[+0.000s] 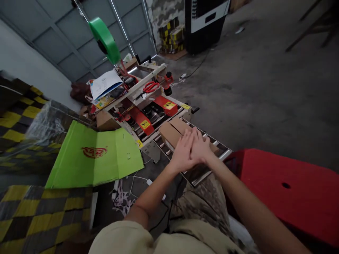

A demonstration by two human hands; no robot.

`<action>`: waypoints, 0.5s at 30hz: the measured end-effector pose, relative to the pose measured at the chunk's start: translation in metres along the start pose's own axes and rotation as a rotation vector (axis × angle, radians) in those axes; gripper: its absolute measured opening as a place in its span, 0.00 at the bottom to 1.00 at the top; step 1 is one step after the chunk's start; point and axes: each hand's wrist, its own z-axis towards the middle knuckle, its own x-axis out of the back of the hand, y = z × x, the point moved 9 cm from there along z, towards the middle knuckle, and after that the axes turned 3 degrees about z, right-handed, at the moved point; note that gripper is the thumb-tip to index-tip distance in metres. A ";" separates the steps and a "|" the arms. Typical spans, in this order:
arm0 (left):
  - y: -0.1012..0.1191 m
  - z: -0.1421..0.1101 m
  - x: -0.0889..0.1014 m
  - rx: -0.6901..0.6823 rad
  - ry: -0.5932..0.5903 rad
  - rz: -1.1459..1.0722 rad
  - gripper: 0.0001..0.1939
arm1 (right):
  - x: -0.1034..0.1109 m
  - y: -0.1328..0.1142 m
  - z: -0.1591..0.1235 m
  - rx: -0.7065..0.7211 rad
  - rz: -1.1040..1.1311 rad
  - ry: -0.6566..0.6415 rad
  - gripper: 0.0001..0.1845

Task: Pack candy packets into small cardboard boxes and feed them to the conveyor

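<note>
A brown cardboard box with its top flaps folded inward rests on a short roller conveyor. My left hand lies over the top of the box, fingers stretched out. Close against it, my right hand is also on the box, with its fingers extended and partly overlapping the left. Neither hand is wrapped round anything. Just beyond the box stands a carton taping machine with red guides and a large green tape roll above. My hands hide the near part of the box top.
Red-handled scissors and papers lie on the machine. A red plastic stool is at the right. To the left are a green cardboard sheet and yellow-and-black taped stacks. Cables trail on the floor.
</note>
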 end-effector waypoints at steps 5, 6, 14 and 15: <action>-0.005 0.018 -0.004 -0.013 -0.131 0.119 0.56 | 0.025 0.084 -0.057 0.016 0.523 -0.007 0.49; -0.015 0.025 0.002 0.022 -0.105 0.047 0.51 | 0.029 0.104 -0.076 -0.046 0.598 0.047 0.48; -0.088 0.101 0.109 0.338 0.149 0.019 0.15 | 0.003 0.167 -0.249 -0.365 0.866 0.312 0.36; -0.080 0.106 0.112 0.355 0.137 0.092 0.13 | 0.005 0.163 -0.279 -0.413 0.863 0.380 0.34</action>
